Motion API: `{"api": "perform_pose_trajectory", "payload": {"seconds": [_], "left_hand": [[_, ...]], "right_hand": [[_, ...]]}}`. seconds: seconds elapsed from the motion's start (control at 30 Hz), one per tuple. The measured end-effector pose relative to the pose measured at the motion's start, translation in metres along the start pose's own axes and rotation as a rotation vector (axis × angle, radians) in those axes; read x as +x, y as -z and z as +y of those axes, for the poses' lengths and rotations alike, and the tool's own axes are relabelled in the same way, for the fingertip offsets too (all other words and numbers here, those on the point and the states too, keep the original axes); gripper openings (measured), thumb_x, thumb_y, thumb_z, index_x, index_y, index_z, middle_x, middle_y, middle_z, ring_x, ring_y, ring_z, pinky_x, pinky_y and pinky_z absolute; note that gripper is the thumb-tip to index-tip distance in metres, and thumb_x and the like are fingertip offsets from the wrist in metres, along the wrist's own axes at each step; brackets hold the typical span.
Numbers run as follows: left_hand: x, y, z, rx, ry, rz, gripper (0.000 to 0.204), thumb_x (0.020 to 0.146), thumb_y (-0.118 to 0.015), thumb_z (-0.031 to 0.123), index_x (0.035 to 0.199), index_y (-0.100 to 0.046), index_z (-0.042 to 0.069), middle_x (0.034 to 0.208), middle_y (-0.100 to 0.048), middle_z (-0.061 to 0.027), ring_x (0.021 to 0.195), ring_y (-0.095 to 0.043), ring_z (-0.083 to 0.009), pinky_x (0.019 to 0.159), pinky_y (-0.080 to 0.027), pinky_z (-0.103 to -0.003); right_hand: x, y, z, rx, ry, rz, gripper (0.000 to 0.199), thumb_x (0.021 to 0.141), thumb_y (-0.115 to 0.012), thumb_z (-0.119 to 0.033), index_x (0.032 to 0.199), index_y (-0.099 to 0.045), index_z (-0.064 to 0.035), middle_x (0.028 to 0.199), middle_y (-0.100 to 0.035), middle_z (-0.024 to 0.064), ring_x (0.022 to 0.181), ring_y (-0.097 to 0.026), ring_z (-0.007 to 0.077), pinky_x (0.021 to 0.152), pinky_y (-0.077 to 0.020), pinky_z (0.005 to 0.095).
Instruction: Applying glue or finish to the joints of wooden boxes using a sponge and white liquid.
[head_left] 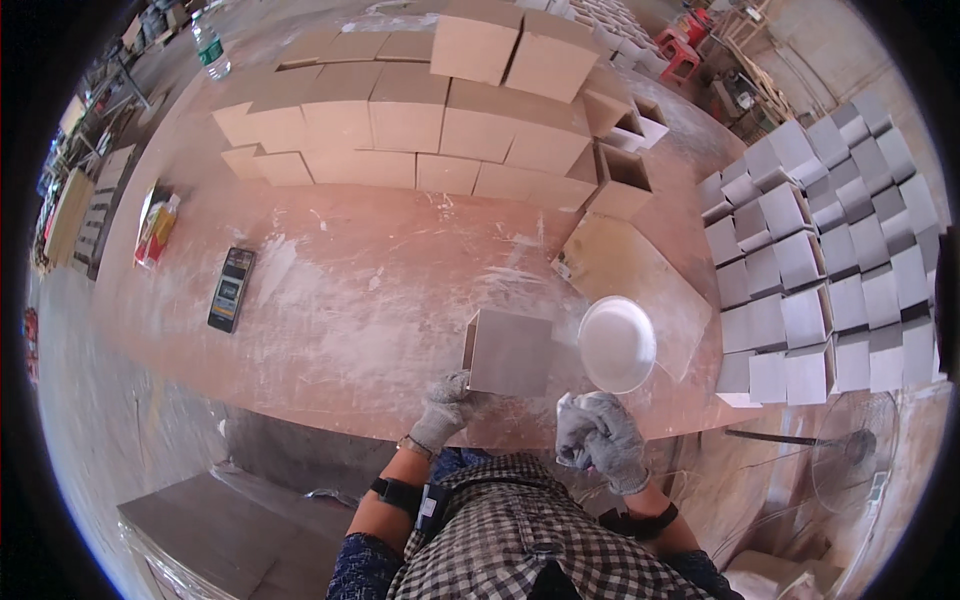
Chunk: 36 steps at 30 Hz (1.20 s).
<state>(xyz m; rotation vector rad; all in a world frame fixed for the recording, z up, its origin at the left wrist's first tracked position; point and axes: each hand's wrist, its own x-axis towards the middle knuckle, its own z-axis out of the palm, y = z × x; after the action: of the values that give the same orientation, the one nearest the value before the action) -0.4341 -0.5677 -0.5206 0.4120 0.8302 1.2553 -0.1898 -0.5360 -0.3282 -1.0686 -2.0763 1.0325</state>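
An open-ended grey box (512, 350) rests on the reddish table (370, 330) near its front edge. My left hand (440, 412), in a grey knit glove, grips the box's near left corner with its fingers closed on the edge. My right hand (603, 440), gloved likewise, is held curled to the right of the box, just in front of a round white bowl (617, 345). Whatever lies inside those curled fingers is hidden. The bowl stands partly on a flat tan board (640, 265).
Stacked tan boxes (405, 110) line the table's far side. Rows of grey-white boxes (785, 260) rise at right. A phone (231, 290), a red-and-yellow packet (156, 230) and a water bottle (210, 48) are at left. A fan (855, 445) stands low at right.
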Motion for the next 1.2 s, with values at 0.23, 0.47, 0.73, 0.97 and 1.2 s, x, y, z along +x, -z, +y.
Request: {"api": "perform_pose_trajectory", "payload": {"seconds": [0.23, 0.47, 0.73, 0.97, 1.2], "left_hand": [[-0.008, -0.097, 0.119, 0.251, -0.122, -0.043, 0.036, 0.087, -0.068, 0.021, 0.115, -0.060, -0.001, 0.106, -0.065, -0.0059, 0.095, -0.061, -0.0158, 0.085, -0.049, -0.030], [-0.009, -0.085, 0.118, 0.163, -0.105, 0.008, 0.054, 0.085, -0.070, 0.033, 0.124, -0.054, -0.002, 0.111, -0.063, -0.0079, 0.100, -0.059, -0.0147, 0.086, -0.048, -0.030], [-0.018, -0.037, 0.038, 0.590, -0.075, -0.012, 0.043, 0.085, -0.069, 0.028, 0.120, -0.057, 0.007, 0.111, -0.064, -0.0102, 0.103, -0.060, -0.0222, 0.085, -0.051, -0.037], [-0.004, -0.034, 0.021, 0.911, -0.329, 0.021, 0.029, 0.083, -0.068, 0.021, 0.110, -0.063, 0.012, 0.104, -0.065, -0.0116, 0.099, -0.061, -0.0314, 0.081, -0.051, -0.038], [-0.013, -0.032, 0.033, 1.086, -0.480, 0.000, 0.028, 0.082, -0.070, 0.023, 0.107, -0.065, 0.012, 0.104, -0.066, -0.0111, 0.094, -0.064, -0.0295, 0.077, -0.052, -0.036]], "right_hand": [[0.000, 0.016, 0.030, 0.582, -0.440, 0.383, 0.035, 0.077, -0.057, 0.006, 0.112, -0.058, 0.0034, 0.112, -0.063, 0.0093, 0.103, -0.059, 0.0176, 0.091, -0.0469, 0.0301], [0.021, 0.025, 0.043, 1.134, -0.512, 0.216, 0.038, 0.077, -0.068, -0.002, 0.114, -0.059, 0.0033, 0.111, -0.064, 0.0082, 0.098, -0.061, 0.0182, 0.088, -0.0500, 0.0294], [0.089, -0.003, -0.010, -0.156, 0.103, -0.243, 0.018, 0.081, -0.061, -0.007, 0.098, -0.061, -0.0039, 0.093, -0.062, 0.0082, 0.085, -0.060, 0.0179, 0.072, -0.0512, 0.0319], [0.148, -0.031, 0.018, -1.126, 0.271, -0.142, 0.004, 0.078, -0.057, -0.020, 0.077, -0.059, -0.0160, 0.075, -0.051, 0.0043, 0.069, -0.056, 0.0234, 0.050, -0.0457, 0.0393], [0.087, -0.038, -0.011, -0.566, 0.350, -0.200, 0.013, 0.081, -0.059, -0.021, 0.071, -0.056, -0.0133, 0.064, -0.045, 0.0044, 0.059, -0.050, 0.0211, 0.051, -0.0460, 0.0388]]}}
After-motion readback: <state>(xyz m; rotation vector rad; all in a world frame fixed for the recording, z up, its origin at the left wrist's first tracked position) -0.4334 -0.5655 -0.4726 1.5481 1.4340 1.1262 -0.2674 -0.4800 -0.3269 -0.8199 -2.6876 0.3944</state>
